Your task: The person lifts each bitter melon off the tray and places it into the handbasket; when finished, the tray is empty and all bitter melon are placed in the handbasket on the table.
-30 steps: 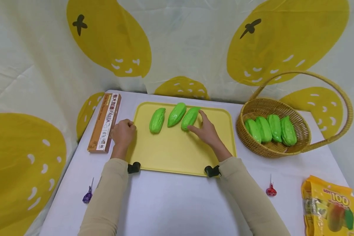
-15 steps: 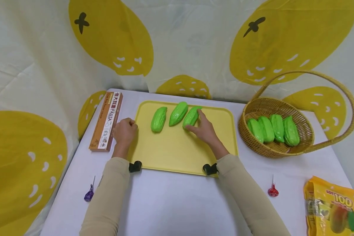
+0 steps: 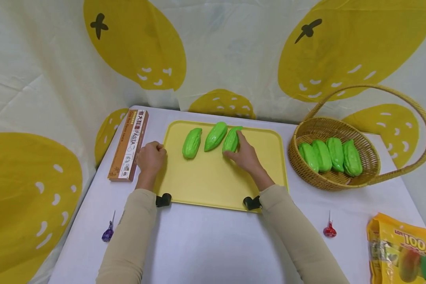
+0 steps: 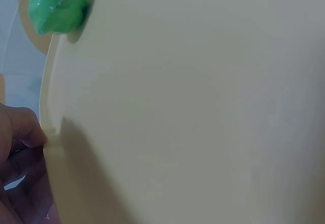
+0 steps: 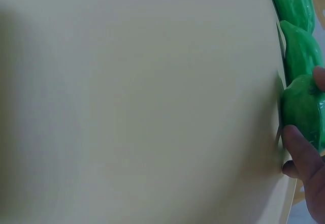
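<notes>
Three glossy green, ridged bitter melons lie in a row at the back of a yellow tray [image 3: 206,181] in the head view. My right hand [image 3: 246,156] grips the rightmost bitter melon [image 3: 230,140], thumb at its near end and fingers along its right side. The right wrist view shows a finger and thumb against that bitter melon [image 5: 304,107]. Beside it lie the middle bitter melon [image 3: 215,136] and the left bitter melon [image 3: 191,143]. Curled at the tray's left edge, my left hand [image 3: 151,158] pinches the rim, as the left wrist view shows.
A handled wicker basket [image 3: 305,179] with several green melons stands right of the tray. To the left lies a pasta box [image 3: 128,146]. Nearer are a purple lollipop [image 3: 107,232], a red lollipop [image 3: 329,230] and a yellow snack bag [image 3: 402,250].
My right thumb and fingers have come in around the rightmost bitter melon. My left hand stays at the tray rim. The whole head view has shifted slightly.
</notes>
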The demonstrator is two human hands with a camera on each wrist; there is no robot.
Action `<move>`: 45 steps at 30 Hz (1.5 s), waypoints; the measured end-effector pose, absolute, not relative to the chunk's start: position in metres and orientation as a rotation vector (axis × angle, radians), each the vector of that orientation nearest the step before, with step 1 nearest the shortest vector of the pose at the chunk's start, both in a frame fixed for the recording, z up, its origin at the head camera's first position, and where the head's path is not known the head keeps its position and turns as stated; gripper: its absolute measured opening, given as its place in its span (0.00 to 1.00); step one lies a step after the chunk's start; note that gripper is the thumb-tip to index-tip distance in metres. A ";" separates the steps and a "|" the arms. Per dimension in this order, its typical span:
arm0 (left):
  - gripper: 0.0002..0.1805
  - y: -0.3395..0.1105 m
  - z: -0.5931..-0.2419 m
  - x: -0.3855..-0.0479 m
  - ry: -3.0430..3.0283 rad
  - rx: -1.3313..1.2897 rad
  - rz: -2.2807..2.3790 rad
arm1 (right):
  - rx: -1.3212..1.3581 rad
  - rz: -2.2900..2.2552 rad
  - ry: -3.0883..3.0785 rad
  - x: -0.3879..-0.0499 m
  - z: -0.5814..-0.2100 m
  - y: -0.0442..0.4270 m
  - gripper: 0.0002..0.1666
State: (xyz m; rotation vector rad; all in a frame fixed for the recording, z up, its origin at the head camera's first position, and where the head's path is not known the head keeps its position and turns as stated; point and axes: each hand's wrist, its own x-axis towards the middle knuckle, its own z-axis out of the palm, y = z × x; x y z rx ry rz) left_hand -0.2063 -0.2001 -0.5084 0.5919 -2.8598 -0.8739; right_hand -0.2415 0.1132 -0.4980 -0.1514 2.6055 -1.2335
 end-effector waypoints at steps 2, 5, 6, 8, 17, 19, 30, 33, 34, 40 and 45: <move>0.13 -0.200 -0.508 -0.206 -2.857 0.596 -0.876 | -0.157 -1.234 2.606 -0.242 -0.498 0.113 0.59; 0.13 -0.199 -0.507 -0.206 -2.855 0.595 -0.875 | -0.162 -1.241 2.602 -0.242 -0.499 0.112 0.59; 0.13 -0.199 -0.507 -0.206 -2.854 0.597 -0.875 | -0.162 -1.243 2.600 -0.242 -0.499 0.112 0.59; 0.13 -0.198 -0.506 -0.206 -2.857 0.596 -0.875 | -0.156 -1.253 2.595 -0.242 -0.498 0.111 0.59; 0.13 -0.196 -0.506 -0.206 -2.859 0.595 -0.886 | -0.144 -1.280 2.591 -0.240 -0.499 0.113 0.59; 0.13 -0.196 -0.507 -0.206 -2.863 0.589 -0.881 | -0.141 -1.288 2.586 -0.239 -0.499 0.114 0.59; 0.13 -0.199 -0.508 -0.207 -2.888 0.608 -0.877 | -0.128 -1.336 2.561 -0.234 -0.494 0.121 0.59; 0.13 -0.199 -0.509 -0.207 -2.891 0.608 -0.880 | -0.127 -1.351 2.557 -0.230 -0.494 0.124 0.59; 0.13 -0.199 -0.509 -0.207 -2.890 0.608 -0.878 | -0.130 -1.355 2.557 -0.229 -0.494 0.125 0.58; 0.13 -0.199 -0.510 -0.207 -2.888 0.608 -0.878 | -0.152 -1.404 2.569 -0.218 -0.488 0.133 0.58; 0.14 -0.199 -0.507 -0.206 -2.886 0.608 -0.874 | -0.190 -1.503 2.527 -0.210 -0.480 0.139 0.58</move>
